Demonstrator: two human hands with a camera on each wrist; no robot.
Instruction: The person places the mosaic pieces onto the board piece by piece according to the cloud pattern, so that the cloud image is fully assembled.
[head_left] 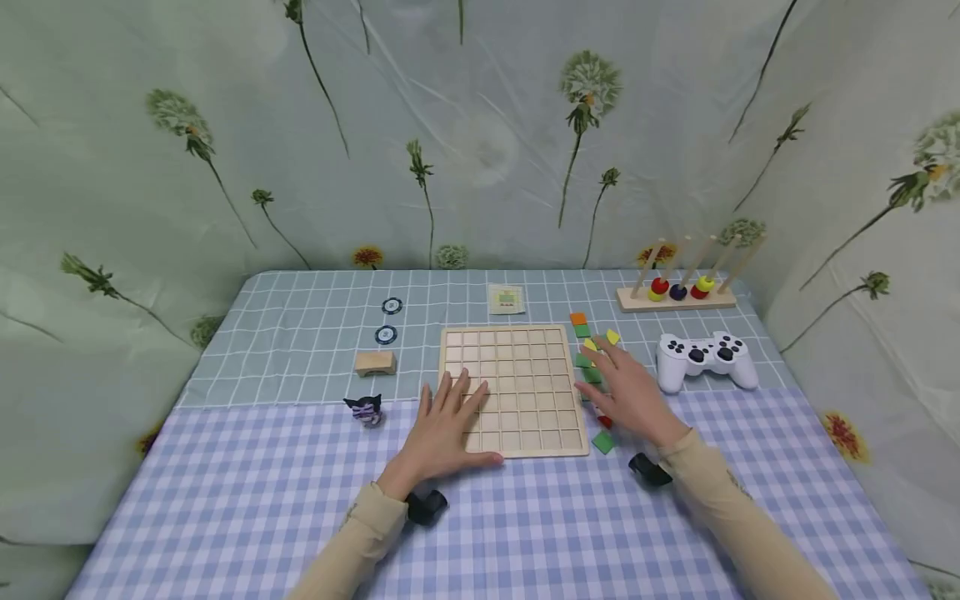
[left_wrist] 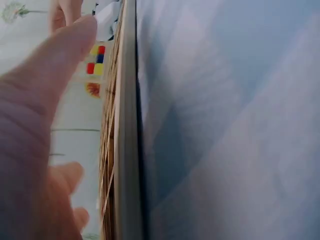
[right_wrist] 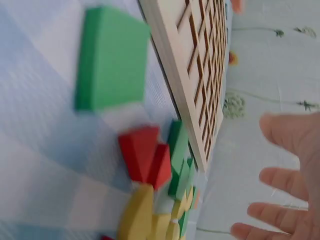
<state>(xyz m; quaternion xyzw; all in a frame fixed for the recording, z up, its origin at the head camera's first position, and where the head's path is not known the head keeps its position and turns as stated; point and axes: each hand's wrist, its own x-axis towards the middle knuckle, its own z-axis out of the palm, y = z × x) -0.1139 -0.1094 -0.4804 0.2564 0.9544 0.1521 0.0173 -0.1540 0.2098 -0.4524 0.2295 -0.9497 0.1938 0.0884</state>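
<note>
A square wooden grid board lies on the checked cloth with bare compartments. My left hand is spread over its near left corner, thumb stretched along the near edge. In the left wrist view the thumb is beside the board's rim. Along the board's right side lie several coloured pieces, among them an orange piece, a green square, a red piece and a yellow piece. My right hand hovers over this row with fingers extended, holding nothing; it partly hides the pieces.
A white game controller lies right of my right hand, with a wooden peg stand of beads behind it. A small card is beyond the board. Left of it are two round chips, a wooden arch block and a figurine.
</note>
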